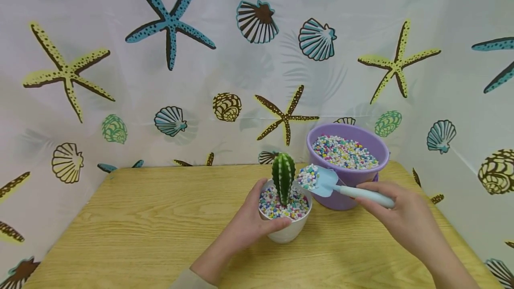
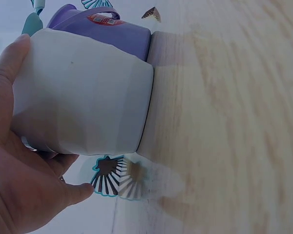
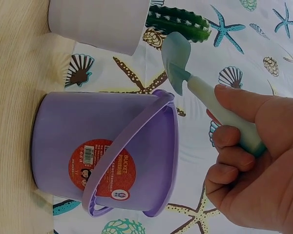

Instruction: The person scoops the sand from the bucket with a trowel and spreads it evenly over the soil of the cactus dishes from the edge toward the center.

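Note:
A green ribbed cactus (image 1: 283, 177) stands upright in a white pot (image 1: 287, 234), with multicoloured pellets (image 1: 271, 204) around its base. My left hand (image 1: 253, 222) grips the pot's left side, thumb across the front near the rim. In the left wrist view the white pot (image 2: 83, 92) stands on the table. My right hand (image 1: 405, 213) holds a small light-blue shovel (image 1: 327, 182) by its handle. Pellets are heaped on the blade, which is over the pot's right rim. The right wrist view shows my fingers curled round the shovel's handle (image 3: 219, 107).
Just behind and right of the pot stands a purple bucket (image 1: 341, 200), filled with the same coloured pellets; its handle (image 3: 122, 141) hangs down one side. The wooden table (image 1: 160, 226) meets a white curtain (image 1: 225, 66) printed with starfish and shells.

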Available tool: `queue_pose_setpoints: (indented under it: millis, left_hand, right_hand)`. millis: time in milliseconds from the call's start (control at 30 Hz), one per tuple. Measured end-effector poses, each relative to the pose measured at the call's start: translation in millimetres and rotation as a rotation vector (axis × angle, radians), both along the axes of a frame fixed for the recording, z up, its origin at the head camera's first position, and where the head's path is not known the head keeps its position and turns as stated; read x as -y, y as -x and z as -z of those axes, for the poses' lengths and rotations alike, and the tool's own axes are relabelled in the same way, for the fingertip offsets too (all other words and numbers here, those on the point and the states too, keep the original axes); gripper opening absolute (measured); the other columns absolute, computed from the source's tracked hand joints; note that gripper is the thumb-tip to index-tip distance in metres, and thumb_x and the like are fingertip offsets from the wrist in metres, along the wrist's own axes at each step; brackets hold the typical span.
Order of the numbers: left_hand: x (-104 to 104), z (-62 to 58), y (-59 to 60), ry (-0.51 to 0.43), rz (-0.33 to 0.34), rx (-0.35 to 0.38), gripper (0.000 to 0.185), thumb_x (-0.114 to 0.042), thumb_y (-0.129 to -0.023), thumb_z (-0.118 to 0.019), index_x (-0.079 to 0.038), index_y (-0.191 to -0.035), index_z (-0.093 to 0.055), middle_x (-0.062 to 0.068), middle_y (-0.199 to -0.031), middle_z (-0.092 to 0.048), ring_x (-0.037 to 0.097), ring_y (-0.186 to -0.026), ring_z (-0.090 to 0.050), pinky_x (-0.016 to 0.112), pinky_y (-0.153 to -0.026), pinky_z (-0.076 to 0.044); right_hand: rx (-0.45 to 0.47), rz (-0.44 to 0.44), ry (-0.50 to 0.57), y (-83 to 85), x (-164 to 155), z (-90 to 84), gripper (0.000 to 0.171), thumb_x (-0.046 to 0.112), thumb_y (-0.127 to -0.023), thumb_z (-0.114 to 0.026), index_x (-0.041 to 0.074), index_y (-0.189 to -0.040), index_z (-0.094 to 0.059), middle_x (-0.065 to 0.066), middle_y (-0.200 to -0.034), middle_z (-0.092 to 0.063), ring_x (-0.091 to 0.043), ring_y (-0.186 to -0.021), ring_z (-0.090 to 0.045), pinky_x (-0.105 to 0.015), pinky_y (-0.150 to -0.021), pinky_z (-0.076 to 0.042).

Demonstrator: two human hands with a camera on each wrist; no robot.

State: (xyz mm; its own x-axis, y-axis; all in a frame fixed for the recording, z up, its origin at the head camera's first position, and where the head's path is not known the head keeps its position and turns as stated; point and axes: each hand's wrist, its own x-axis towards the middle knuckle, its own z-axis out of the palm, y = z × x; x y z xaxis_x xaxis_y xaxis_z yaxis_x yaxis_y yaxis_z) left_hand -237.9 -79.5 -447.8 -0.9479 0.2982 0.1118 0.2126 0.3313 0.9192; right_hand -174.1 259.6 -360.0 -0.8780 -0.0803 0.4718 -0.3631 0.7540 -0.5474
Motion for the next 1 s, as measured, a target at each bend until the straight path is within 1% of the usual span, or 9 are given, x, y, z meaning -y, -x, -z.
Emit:
queue_pose_setpoints:
  millis: [233,400,567,733,867,1000]
  left_hand:
    - [-0.4,-0.6,-0.7,-0.029,0.001,-0.01,0.117,-0.042,-0.086,-0.098,-0.014,-0.174,-0.025,0.015,-0.167,-0.044,0.033,-0.151,-0.047,0.058,-0.126,-0.037]
    - [-0.3,-1.8,-1.5,-0.024,0.002,-0.018,0.118,-0.042,-0.086,-0.098,-0.014,-0.174,-0.024,0.016,-0.169,-0.042,0.035,-0.152,-0.046,0.06,-0.126,-0.035]
    - [-0.6,0.3,0.0,-0.015,-0.001,-0.019,0.119,-0.044,-0.086,-0.098,-0.014,-0.174,-0.024,0.017,-0.168,-0.042,0.035,-0.152,-0.046,0.059,-0.127,-0.035]
    - [-0.8,1.0,0.4,-0.009,0.007,-0.008,0.12,-0.045,-0.085,-0.098,-0.016,-0.174,-0.023,0.014,-0.168,-0.043,0.032,-0.152,-0.046,0.055,-0.127,-0.035]
    - [-1.0,0.9,0.0,-0.003,-0.003,-0.005,0.121,-0.045,-0.085,-0.098,-0.014,-0.174,-0.023,0.017,-0.168,-0.042,0.035,-0.152,-0.046,0.057,-0.127,-0.036]
    - [-1.2,0.2,-0.6,0.006,-0.021,-0.008,0.121,-0.045,-0.085,-0.098,-0.013,-0.175,-0.024,0.021,-0.169,-0.041,0.037,-0.152,-0.046,0.059,-0.126,-0.036]
  right_hand:
    - [0.042,-0.004,-0.012,-0.7,0.8,2.8,0.021,0.033,-0.099,-0.087,0.029,-0.119,-0.085,0.011,-0.107,-0.078,-0.012,-0.08,-0.061,-0.028,-0.064,-0.049]
    - [0.069,-0.004,-0.029,-0.1,1.7,5.0,0.022,0.034,-0.099,-0.086,0.029,-0.121,-0.085,0.01,-0.109,-0.079,-0.013,-0.081,-0.06,-0.029,-0.064,-0.048]
    - [0.049,-0.009,-0.063,0.7,3.3,8.0,0.021,0.033,-0.099,-0.087,0.029,-0.119,-0.085,0.011,-0.105,-0.078,-0.012,-0.079,-0.06,-0.029,-0.064,-0.048]
    - [0.024,-0.021,-0.096,1.3,4.3,11.8,0.021,0.031,-0.098,-0.088,0.027,-0.118,-0.085,0.011,-0.103,-0.078,-0.011,-0.078,-0.059,-0.03,-0.064,-0.048]
    - [-0.008,-0.028,-0.116,1.9,5.2,13.1,0.022,0.029,-0.096,-0.09,0.027,-0.118,-0.085,0.011,-0.104,-0.079,-0.01,-0.076,-0.059,-0.031,-0.064,-0.047]
    - [-0.019,-0.029,-0.134,2.3,6.1,14.1,0.021,0.029,-0.096,-0.09,0.028,-0.116,-0.085,0.011,-0.106,-0.079,-0.01,-0.076,-0.06,-0.032,-0.064,-0.048]
